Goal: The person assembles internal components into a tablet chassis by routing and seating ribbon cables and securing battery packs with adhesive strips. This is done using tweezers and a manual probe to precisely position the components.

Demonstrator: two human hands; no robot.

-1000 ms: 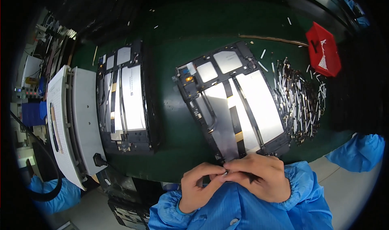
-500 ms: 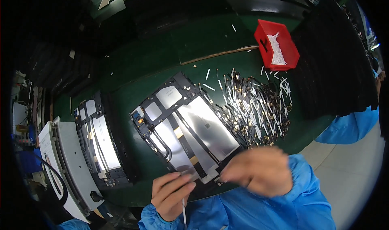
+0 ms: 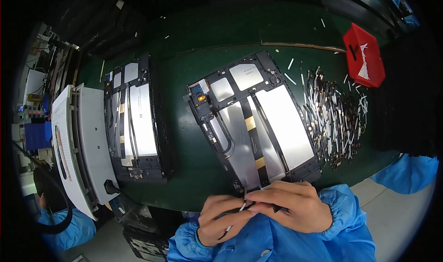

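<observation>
A tablet-like device (image 3: pixel 290 123) with its inside bared lies tilted on the green bench, showing silver plates and dark flat cables. At its near edge my two hands meet. My left hand (image 3: pixel 221 218) is closed on a thin black-and-white flex cable (image 3: pixel 229 226), whose lower end sticks out below the fingers. My right hand (image 3: pixel 295 206) pinches at the cable's upper end with its fingertips. A small dark piece shows under the right fingers; its kind is hidden.
Many loose black-and-white flex cables (image 3: pixel 330 123) are heaped right of the device. A red bin (image 3: pixel 376 66) with white strips stands beyond them. On the left lie a second opened device (image 3: pixel 143 119) and a white box (image 3: pixel 90 137) with papers and pens.
My right hand has moved in to meet the left at the cable. A white strip hung from my left hand before. The view has shifted, so the bench things sit elsewhere in it.
</observation>
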